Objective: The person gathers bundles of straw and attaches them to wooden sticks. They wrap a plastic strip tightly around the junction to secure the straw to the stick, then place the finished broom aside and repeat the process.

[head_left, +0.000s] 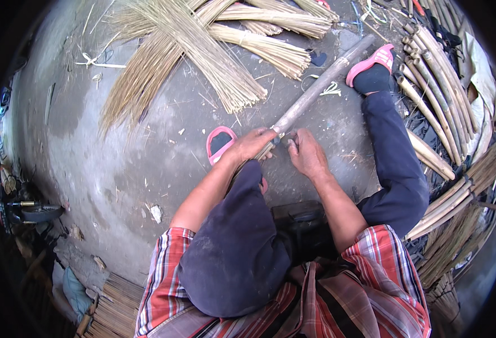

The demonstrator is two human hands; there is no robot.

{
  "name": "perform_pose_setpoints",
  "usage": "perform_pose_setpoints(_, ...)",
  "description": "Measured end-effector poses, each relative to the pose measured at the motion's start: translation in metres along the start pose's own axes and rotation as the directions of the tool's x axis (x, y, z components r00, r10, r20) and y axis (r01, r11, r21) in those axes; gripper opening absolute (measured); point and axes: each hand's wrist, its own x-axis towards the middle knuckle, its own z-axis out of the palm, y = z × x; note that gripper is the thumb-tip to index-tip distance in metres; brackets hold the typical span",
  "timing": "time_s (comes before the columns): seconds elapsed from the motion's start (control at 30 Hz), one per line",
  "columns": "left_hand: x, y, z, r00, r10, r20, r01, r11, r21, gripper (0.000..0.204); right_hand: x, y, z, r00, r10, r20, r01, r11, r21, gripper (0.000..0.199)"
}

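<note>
A long greyish-brown wooden pole [315, 89] runs from between my feet up to the far right. My left hand [253, 145] is closed round its near end, above my bent left knee. Under those fingers shows a short bunch of thin stalks [267, 150], mostly hidden by the hand. Close to the pole's end, my right hand [308, 156] has its fingers curled together; what is in them, if anything, is too small and covered to name.
Bundles of dry straw stalks [203, 53] lie crossed on the grey concrete floor [101, 186] ahead. Thick bamboo-like poles [439, 90] are stacked at right, with more stalks [450, 242] below. Pink slippers [221, 147] are on my feet. A slatted surface [115, 307] lies at lower left.
</note>
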Motion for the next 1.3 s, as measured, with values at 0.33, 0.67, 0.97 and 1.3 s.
perform_pose_setpoints(0.33,-0.093,0.085,-0.026,0.872,0.432,-0.228,-0.122,0.645,0.755,0.058,0.052,0.026,-0.204,0.924,-0.237,-0.299,0.091,0.899,-0.429,0.034)
perform_pose_setpoints(0.67,-0.213,0.23,0.037,0.565,0.79,0.236,-0.149,-0.183,0.972,0.05,-0.04,0.109,-0.349,0.853,-0.327,-0.406,-0.03,0.746,-0.665,0.054)
perform_pose_setpoints(0.97,-0.225,0.291,0.155,0.27,0.856,0.441,-0.246,-0.382,0.891,0.058,-0.235,0.22,-0.249,0.446,0.449,-0.774,-0.471,0.853,0.224,0.027)
perform_pose_setpoints(1.3,-0.19,0.253,0.125,0.657,0.712,0.247,-0.143,-0.203,0.969,0.05,-0.323,0.349,-0.199,-0.066,0.827,-0.559,-0.49,0.461,0.74,0.051)
